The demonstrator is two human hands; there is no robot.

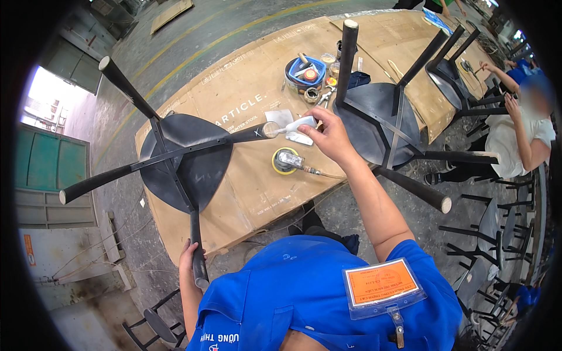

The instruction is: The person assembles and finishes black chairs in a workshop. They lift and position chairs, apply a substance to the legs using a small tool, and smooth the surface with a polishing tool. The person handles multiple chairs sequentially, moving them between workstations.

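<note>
A black stool [181, 128] lies upside down on the cardboard-covered table, its legs pointing up and outward. My left hand [188, 257] is closed around the leg nearest me. Between the thumb and fingers of my right hand [328, 133] is a small white squeeze bottle [301, 124]. Its nozzle points left, at the pale end of the stool's right leg [252, 134]; whether it touches, I cannot tell. Below that hand an orbital sander [288, 159] with a yellow-rimmed pad rests on the cardboard.
Cardboard [234, 88] covers the table. A blue-lined tub [305, 73] of supplies stands behind my right hand, with small jars around it. To the right is another upturned stool [380, 117]. A hose [328, 174] trails from the sander. A co-worker [521, 134] stands at far right.
</note>
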